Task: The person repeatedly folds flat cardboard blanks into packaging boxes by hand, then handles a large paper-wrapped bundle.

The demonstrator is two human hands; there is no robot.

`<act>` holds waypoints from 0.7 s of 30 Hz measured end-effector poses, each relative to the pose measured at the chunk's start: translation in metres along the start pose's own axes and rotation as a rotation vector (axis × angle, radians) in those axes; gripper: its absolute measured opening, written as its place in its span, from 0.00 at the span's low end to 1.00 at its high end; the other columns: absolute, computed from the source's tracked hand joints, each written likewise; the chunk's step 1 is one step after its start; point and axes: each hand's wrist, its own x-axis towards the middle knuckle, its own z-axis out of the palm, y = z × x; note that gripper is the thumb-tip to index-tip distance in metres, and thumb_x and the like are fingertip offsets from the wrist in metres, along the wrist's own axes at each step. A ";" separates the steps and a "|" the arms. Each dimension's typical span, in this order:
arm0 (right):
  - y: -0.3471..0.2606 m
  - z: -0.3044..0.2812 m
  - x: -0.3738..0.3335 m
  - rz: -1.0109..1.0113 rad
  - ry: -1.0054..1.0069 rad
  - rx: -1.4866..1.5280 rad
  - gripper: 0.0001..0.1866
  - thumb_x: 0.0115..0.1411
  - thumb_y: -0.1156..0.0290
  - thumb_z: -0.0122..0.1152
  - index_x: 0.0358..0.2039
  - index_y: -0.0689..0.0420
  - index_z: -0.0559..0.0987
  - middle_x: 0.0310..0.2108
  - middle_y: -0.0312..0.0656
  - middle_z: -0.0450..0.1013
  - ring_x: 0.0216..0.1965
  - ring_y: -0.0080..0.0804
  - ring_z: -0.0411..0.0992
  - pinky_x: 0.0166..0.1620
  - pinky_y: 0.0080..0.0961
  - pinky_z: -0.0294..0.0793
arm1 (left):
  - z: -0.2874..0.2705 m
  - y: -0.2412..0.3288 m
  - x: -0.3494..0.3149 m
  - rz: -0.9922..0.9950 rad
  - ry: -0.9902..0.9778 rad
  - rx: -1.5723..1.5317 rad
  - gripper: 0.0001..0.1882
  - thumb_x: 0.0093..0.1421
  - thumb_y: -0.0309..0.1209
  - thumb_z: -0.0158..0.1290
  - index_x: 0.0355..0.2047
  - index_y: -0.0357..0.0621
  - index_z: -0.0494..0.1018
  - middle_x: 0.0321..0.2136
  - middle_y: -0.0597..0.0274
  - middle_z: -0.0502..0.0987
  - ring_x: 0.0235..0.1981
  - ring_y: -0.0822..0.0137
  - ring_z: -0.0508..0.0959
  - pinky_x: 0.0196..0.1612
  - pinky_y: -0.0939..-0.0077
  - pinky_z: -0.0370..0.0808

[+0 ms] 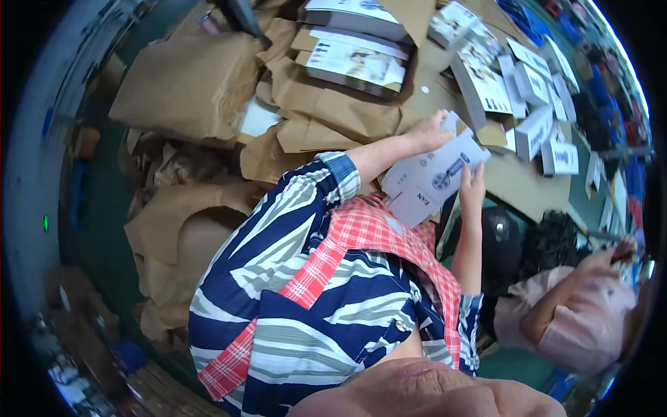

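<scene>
A flat, white-and-lilac printed carton blank point(422, 182) with small flaps and a picture of a fan-like item is tilted in front of my body. My left hand point(432, 133) grips its far edge, with the fingers curled near the upper flap. On the right edge, my right hand point(472, 185) pinches the blank between thumb and fingers. Its lower end comes close to the red checked apron point(361, 226) I wear. Just beyond, the worktable point(517, 182) bears folded white boxes point(483, 83).
Several printed boxes point(358, 66) lie in an opened brown carton at the far side. Large brown paper bundles point(187, 87) stand at left, with crumpled kraft paper point(313, 132) nearer. To the right, a person in a pink top point(573, 320) works beside a black bag point(552, 243).
</scene>
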 end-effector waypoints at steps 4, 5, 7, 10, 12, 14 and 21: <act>-0.070 -0.027 -0.036 -0.114 0.057 0.328 0.26 0.61 0.74 0.46 0.58 0.66 0.53 0.45 0.49 0.67 0.45 0.31 0.67 0.47 0.22 0.65 | -0.032 0.025 -0.016 -0.032 0.016 -0.239 0.27 0.52 0.43 0.54 0.46 0.38 0.64 0.39 0.51 0.73 0.41 0.61 0.73 0.45 0.70 0.69; -0.078 -0.034 -0.042 -0.028 0.059 0.384 0.26 0.61 0.75 0.45 0.58 0.66 0.53 0.43 0.46 0.68 0.42 0.28 0.68 0.45 0.21 0.66 | -0.047 0.042 -0.023 -0.045 -0.007 -0.142 0.27 0.52 0.44 0.55 0.47 0.40 0.64 0.38 0.52 0.73 0.41 0.63 0.73 0.44 0.72 0.70; -0.089 -0.026 -0.050 -0.151 0.062 0.428 0.22 0.63 0.71 0.45 0.56 0.64 0.58 0.40 0.41 0.69 0.39 0.22 0.66 0.43 0.18 0.66 | -0.058 0.052 -0.028 0.026 -0.157 -0.234 0.27 0.53 0.45 0.55 0.47 0.40 0.65 0.37 0.55 0.73 0.39 0.68 0.73 0.40 0.76 0.70; -0.074 -0.015 -0.047 -0.233 0.211 0.511 0.19 0.64 0.68 0.43 0.52 0.65 0.61 0.42 0.44 0.67 0.43 0.28 0.66 0.48 0.22 0.64 | -0.066 0.070 -0.035 -0.001 -0.551 -0.444 0.20 0.57 0.36 0.50 0.47 0.40 0.65 0.36 0.59 0.72 0.36 0.74 0.70 0.37 0.82 0.68; -0.097 -0.007 -0.033 -0.250 0.250 0.749 0.21 0.64 0.66 0.41 0.54 0.65 0.57 0.48 0.48 0.63 0.48 0.35 0.63 0.51 0.27 0.62 | -0.050 0.065 -0.039 0.062 -0.524 -0.603 0.18 0.56 0.33 0.47 0.46 0.39 0.65 0.35 0.58 0.73 0.36 0.71 0.72 0.40 0.75 0.69; -0.104 -0.004 -0.019 -0.123 0.190 0.766 0.23 0.64 0.67 0.42 0.56 0.64 0.55 0.51 0.48 0.60 0.50 0.35 0.61 0.53 0.28 0.60 | -0.031 0.065 -0.048 0.135 -0.546 -0.739 0.17 0.58 0.31 0.42 0.47 0.38 0.64 0.43 0.58 0.70 0.46 0.70 0.67 0.50 0.76 0.63; -0.053 -0.014 -0.003 0.269 -0.165 0.753 0.16 0.61 0.69 0.48 0.47 0.64 0.69 0.42 0.43 0.68 0.43 0.29 0.67 0.43 0.23 0.68 | -0.006 0.044 -0.045 -0.057 -0.211 -0.368 0.20 0.50 0.25 0.46 0.45 0.37 0.63 0.35 0.55 0.72 0.36 0.62 0.73 0.42 0.74 0.68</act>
